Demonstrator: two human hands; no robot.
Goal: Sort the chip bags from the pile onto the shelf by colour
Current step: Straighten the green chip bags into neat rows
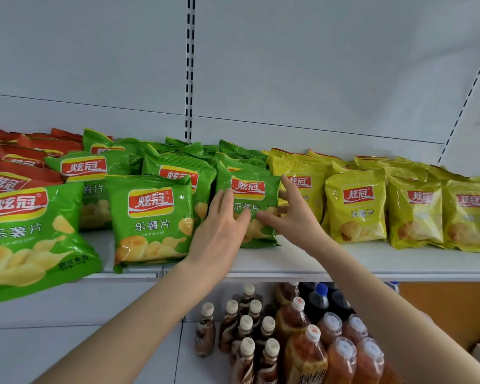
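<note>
With the left hand (pixel 219 228) flat against the upright green chip bag (pixel 248 189) mid-shelf (pixel 288 261) and the right hand (pixel 291 214) spread along its right edge, the puffy bag could topple forward or lean into the yellow bags (pixel 355 209) if released unsupported.

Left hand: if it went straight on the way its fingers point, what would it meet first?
The green bag standing at the right end of the green row: the left hand seems to rest its straight fingers on that bag's front, though depth is unclear.
</note>
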